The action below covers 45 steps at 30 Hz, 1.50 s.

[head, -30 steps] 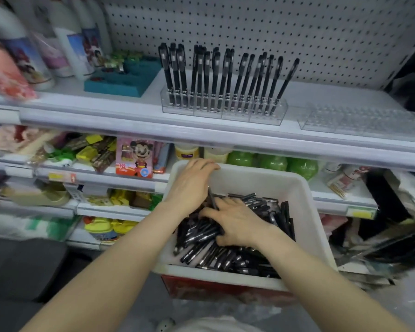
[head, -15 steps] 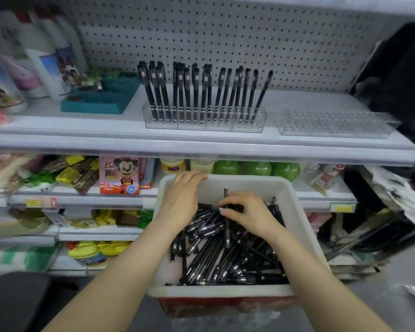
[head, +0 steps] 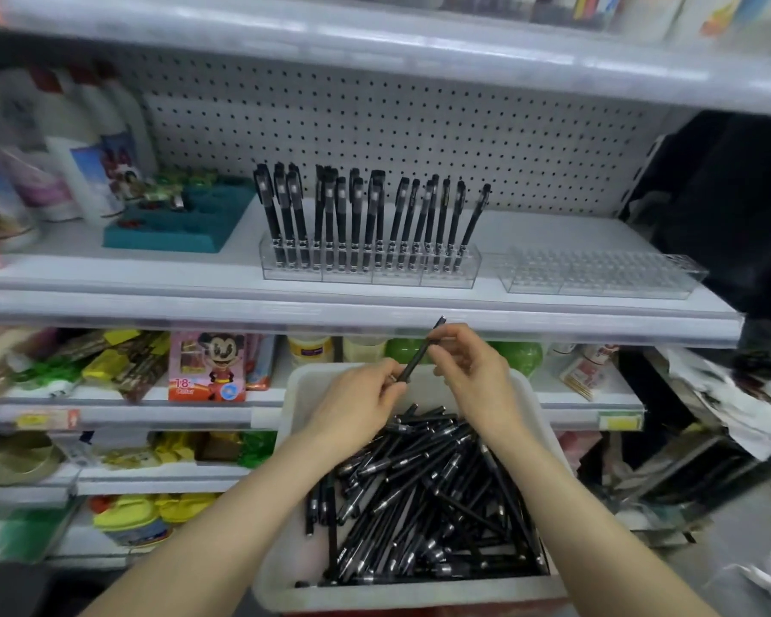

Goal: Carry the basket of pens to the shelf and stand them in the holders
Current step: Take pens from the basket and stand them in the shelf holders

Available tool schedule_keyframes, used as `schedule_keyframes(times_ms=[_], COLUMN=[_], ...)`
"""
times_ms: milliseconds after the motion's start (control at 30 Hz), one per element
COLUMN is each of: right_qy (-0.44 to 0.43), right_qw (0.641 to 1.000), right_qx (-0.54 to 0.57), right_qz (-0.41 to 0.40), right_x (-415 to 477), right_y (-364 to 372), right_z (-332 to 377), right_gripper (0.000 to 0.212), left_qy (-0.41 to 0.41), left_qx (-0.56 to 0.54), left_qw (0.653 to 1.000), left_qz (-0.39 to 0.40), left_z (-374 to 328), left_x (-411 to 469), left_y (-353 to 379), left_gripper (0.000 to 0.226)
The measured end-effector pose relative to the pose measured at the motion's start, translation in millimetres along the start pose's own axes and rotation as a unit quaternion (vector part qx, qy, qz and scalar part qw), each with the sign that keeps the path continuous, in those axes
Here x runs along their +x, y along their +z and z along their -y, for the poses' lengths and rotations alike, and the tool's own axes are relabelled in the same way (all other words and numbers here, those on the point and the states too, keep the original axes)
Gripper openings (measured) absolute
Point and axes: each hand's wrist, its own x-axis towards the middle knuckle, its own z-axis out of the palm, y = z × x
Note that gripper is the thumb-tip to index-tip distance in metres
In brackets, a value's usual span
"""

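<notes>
**Fig. Materials and finishes at the pen display**
The basket (head: 397, 594) is smooth white plastic with a dull sheen. The loose pens (head: 419, 492) in it are matt black plastic with shiny silvery bands (metal or plated plastic, unclear), and the held pen (head: 417, 356) shows the same matt black barrel. The filled holder (head: 370, 271) and the empty holder (head: 597, 278) are clear, glossy plastic. The shelf (head: 152, 278) looks smooth and white-coated, its pegboard (head: 419, 126) back matt and perforated; the teal tray (head: 170, 233) is matt

Cartoon-mouse box (head: 208, 367) reads "18"; other labels blurred.
</notes>
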Motion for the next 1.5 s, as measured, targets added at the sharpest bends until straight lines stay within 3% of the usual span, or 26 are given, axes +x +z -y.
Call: schedule_keyframes(times_ms=[100, 200, 267, 400, 500, 600, 767, 933, 1300, 1500], right_qy=[-0.169, -0.265, -0.276, -0.239, -0.141, -0.066, -0.069, -0.057, -0.047, -0.051], right_qw=[0.961, 0.920, 0.917, 0.932, 0.968, 0.991, 0.993, 0.993, 0.973, 0.969], right_qx=[-0.215, -0.286, -0.282, -0.271, -0.208, -0.105, -0.054, -0.074, -0.227, -0.240], right_qz=[-0.035, 0.032, 0.052, 0.032, -0.010, -0.043, -0.075, -0.077, -0.017, -0.030], right_x=[0, 5, 12, 34, 56, 83, 124, 150, 161, 163], right_y=[-2, 3, 4, -6, -17, -21, -7, 14, 43, 52], right_z=[-2, -4, -2, 11, 34, 64, 98, 95, 66, 60], right_gripper=[0.022, 0.021, 0.014, 0.015, 0.018, 0.020, 0.012, 0.010, 0.019, 0.019], left_qy=[0.007, 0.056, 0.085, 0.077, 0.058, 0.041, 0.047, 0.075, 0.098, 0.102], left_qx=[0.055, 0.086, 0.096, 0.068, 0.120, 0.189, 0.258, 0.240, 0.218, 0.220], left_qw=[0.997, 0.993, 0.991, 0.987, 0.974, 0.962, 0.947, 0.940, 0.935, 0.933], left_qz=[-0.048, -0.051, -0.045, -0.119, -0.182, -0.191, -0.184, -0.231, -0.261, -0.265], left_z=[5, 7, 5, -1, 6, 18, 36, 46, 54, 55], left_x=[7, 11, 16, 34, 55, 76, 93, 93, 98, 97], left_y=[-8, -16, -23, -52, -78, -89, -78, -68, -61, -59], left_gripper=[0.017, 0.023, 0.023, 0.038, 0.044, 0.047, 0.049, 0.047, 0.051, 0.053])
